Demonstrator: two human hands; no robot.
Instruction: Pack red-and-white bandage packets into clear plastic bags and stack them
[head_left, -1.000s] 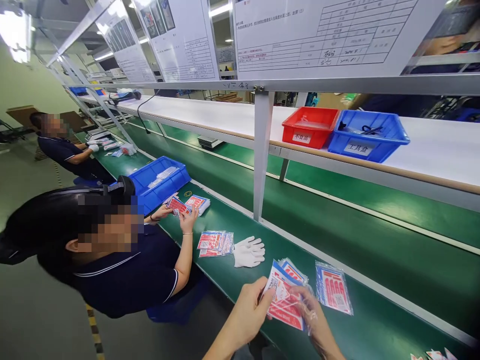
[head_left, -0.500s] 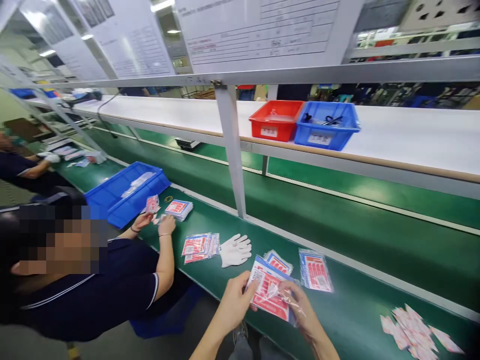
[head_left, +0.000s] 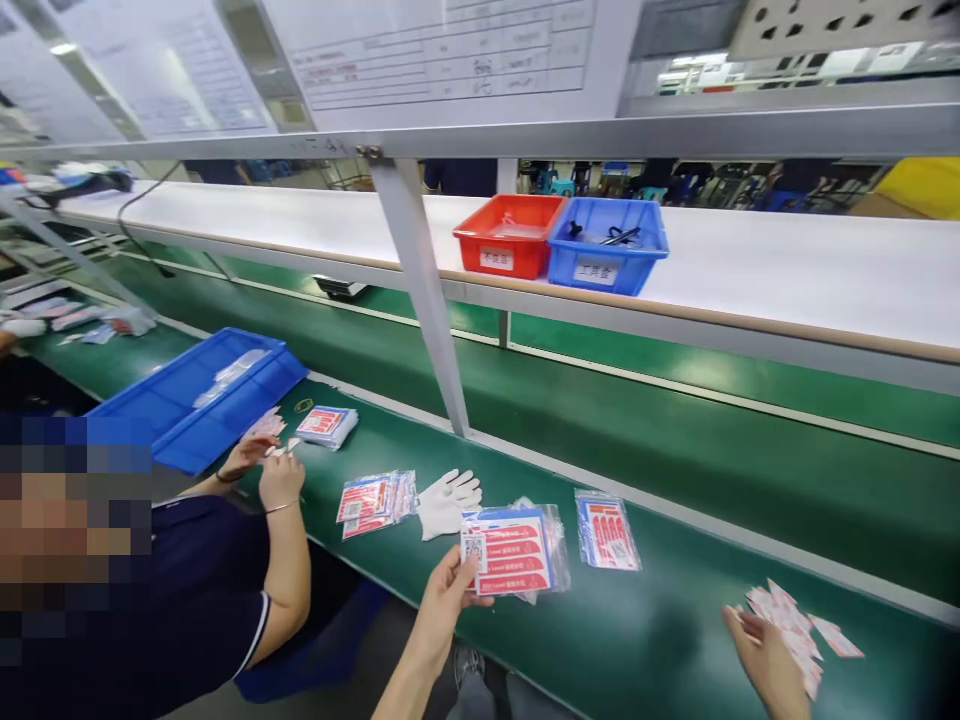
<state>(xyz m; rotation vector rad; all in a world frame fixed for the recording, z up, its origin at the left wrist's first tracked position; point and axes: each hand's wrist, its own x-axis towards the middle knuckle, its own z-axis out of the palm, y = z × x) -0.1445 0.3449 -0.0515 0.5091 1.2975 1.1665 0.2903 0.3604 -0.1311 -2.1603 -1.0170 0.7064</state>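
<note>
Our left hand (head_left: 442,592) pinches a bagged leaflet (head_left: 517,550); slackness could drop it past the bench edge (head_left: 529,671). Our right hand (head_left: 771,655) hides its grip.

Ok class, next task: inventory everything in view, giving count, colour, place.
Shelf: one, white, across back
Workbench: one, green, below shelf
Post: one nearest, grey, centre
Posted sheets: three or more, white, top
Socket strip: one, white, top right
Red bin: one, red, on shelf
Small bin: one, blue, beside red bin
Large tray: one, blue, left
Thin ring: one, yellow, beside large tray
Glove: one, white, centre
Bagged cards: several, red, white and blue, on workbench and held
Small packets: several, pink and white, lower right
Co-workers: two, dark clothing, left, one barely showing
Left grip: one, bare, holding bagged cards
Right grip: one, bare, at small packets
</note>
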